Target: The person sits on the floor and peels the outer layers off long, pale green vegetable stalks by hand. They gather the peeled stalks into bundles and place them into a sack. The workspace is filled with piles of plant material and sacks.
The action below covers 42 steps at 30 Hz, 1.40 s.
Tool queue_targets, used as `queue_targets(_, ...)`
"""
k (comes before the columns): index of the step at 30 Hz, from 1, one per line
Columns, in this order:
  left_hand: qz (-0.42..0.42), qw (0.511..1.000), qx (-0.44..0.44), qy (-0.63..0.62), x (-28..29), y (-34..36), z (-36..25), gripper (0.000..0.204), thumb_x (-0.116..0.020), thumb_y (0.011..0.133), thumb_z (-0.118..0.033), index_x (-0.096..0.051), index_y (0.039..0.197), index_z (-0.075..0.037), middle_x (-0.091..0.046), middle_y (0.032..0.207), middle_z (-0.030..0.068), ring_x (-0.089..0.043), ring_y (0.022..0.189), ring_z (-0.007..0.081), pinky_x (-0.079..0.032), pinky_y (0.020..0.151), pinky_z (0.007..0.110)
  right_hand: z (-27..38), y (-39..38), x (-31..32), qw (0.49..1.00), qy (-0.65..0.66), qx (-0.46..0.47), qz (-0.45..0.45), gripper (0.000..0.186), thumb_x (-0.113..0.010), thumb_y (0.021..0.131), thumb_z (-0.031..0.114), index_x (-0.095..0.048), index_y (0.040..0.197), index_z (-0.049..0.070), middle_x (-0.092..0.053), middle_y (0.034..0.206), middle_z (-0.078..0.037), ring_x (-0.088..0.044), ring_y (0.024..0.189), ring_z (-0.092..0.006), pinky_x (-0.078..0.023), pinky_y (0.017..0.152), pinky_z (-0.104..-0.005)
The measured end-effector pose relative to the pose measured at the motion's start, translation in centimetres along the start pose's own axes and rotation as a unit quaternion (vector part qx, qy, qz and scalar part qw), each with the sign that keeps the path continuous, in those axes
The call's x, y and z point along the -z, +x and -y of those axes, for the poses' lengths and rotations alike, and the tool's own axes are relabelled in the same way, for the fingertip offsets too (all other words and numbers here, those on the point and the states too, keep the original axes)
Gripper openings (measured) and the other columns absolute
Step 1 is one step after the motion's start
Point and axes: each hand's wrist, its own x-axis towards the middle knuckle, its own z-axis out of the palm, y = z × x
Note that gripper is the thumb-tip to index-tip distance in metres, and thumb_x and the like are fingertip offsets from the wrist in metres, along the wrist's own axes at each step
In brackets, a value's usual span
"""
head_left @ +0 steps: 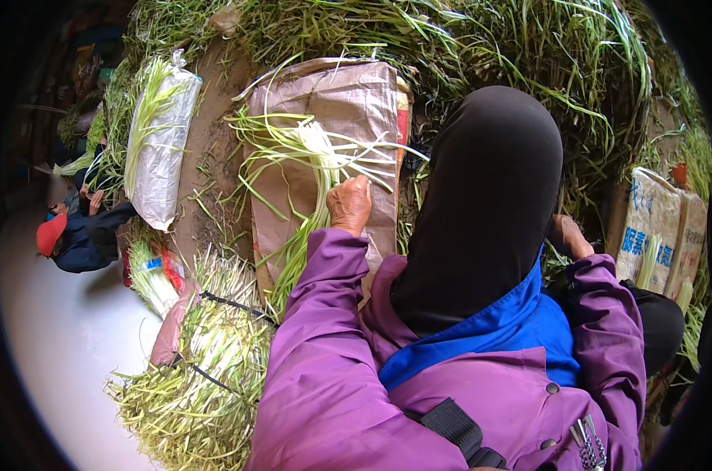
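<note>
Left hand (349,206): fingers closed around one bundle of pale-green stalks (315,145), which lies over one brown woven sack (364,94). Right hand (573,237): fingers hidden beyond one black-clad knee (501,133); cannot tell their state. Farther left: one white sack (171,149), one co-worker (81,247).

A person (93,245) in a red cap (51,233) is near a white sack (175,149); far right stands a lettered bag (644,216)

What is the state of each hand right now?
Left hand: closed, at the pale green stalks; whether it grips them is unclear.
Right hand: partly hidden behind the knee; cannot be told.
</note>
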Motion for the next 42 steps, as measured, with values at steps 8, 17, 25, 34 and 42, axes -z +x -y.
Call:
queue_targets(8, 0.159, 0.824, 0.184, -0.512, -3.3, -2.5, -1.7, 0.01, -0.064, 0.084, -0.014, -0.066, 0.084, -0.004, -0.064, 0.067, 0.0058, -0.061, 0.058, 0.013, -0.048, 0.055, 0.027, -0.3, 0.5, 0.2, 1.0, -0.023, -0.012, 0.015, 0.023, -0.055, 0.08, 0.022, -0.062, 0.086, 0.0, -0.063, 0.085, -0.024, -0.06, 0.086, -0.041, -0.047, 0.069, -0.0457)
queue_targets(17, 0.04, 0.998, 0.047, -0.025, 0.8, -2.4, -1.9, 0.041, -0.062, 0.084, -0.017, -0.05, 0.12, -0.003, -0.063, 0.071, 0.0091, -0.064, 0.064, 0.0217, -0.05, 0.055, 0.036, 2.0, 1.5, 0.5, 0.996, 0.084, 0.042, -0.006, 0.024, -0.057, 0.083, 0.024, -0.064, 0.099, 0.007, -0.064, 0.093, -0.022, -0.06, 0.09, -0.0399, -0.048, 0.072, -0.0427)
queue_targets(25, 0.006, 0.997, 0.062, -0.051, -1.7, -1.8, -1.1, 0.011, -0.061, 0.082, -0.014, -0.06, 0.075, -0.006, -0.06, 0.063, 0.0156, -0.063, 0.061, 0.0303, -0.048, 0.056, 0.041, 0.0, 2.7, -0.8, 0.991, -0.068, 0.089, 0.066, 0.022, -0.06, 0.079, 0.024, -0.065, 0.094, 0.009, -0.064, 0.091, -0.02, -0.061, 0.089, -0.0378, -0.049, 0.07, -0.0409)
queue_targets(34, 0.257, 0.64, 0.238, -0.683, -4.3, -3.2, -2.4, 0.012, -0.065, 0.087, -0.02, -0.066, 0.086, -0.008, -0.064, 0.071, -0.0002, -0.055, 0.058, 0.0051, -0.043, 0.053, 0.019, -0.4, 2.9, -1.6, 0.996, 0.046, 0.079, 0.006, 0.017, -0.061, 0.078, 0.019, -0.066, 0.09, 0.008, -0.065, 0.088, -0.02, -0.063, 0.085, -0.037, -0.05, 0.068, -0.0416)
queue_targets(42, 0.18, 0.861, 0.066, -0.472, -1.5, -5.2, -2.2, 0.017, -0.061, 0.083, -0.013, -0.066, 0.096, -0.004, -0.067, 0.084, 0.0098, -0.064, 0.077, 0.0155, -0.05, 0.067, 0.03, -3.7, 3.8, -3.8, 0.994, 0.058, 0.096, -0.016, 0.016, -0.06, 0.076, 0.019, -0.065, 0.086, 0.006, -0.064, 0.081, -0.02, -0.063, 0.078, -0.0384, -0.049, 0.064, -0.0434)
